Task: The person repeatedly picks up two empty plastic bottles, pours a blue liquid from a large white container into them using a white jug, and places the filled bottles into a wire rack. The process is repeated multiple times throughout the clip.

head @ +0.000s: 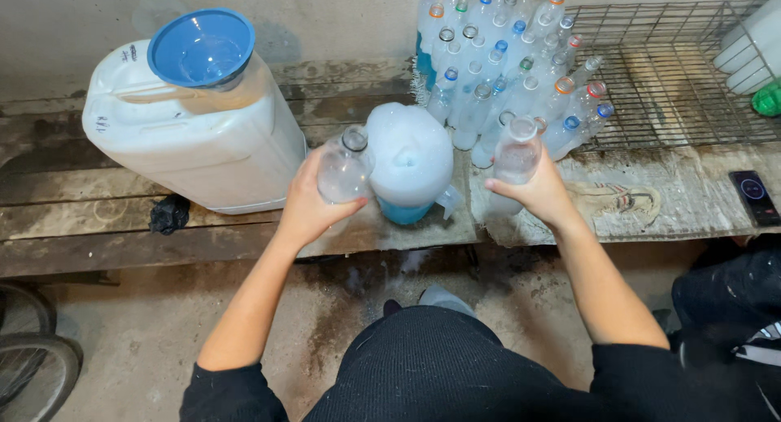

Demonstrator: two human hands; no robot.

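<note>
1. Left hand wrapped around clear uncapped plastic bottle, tilted, mouth up and away.
2. Right hand gripping second clear plastic bottle, upright.
3. Between both, nearer the left: foam-topped blue jug on worn wooden surface.

A foaming jug is blocking the gap between both hands; the white canister and massed bottles are crowding the tabletop behind.

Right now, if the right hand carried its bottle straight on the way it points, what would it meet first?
Probably the stacked empty bottles on the wire rack: the right hand, holding a clear bottle, points up-bench toward them. Depth is unclear.
</note>
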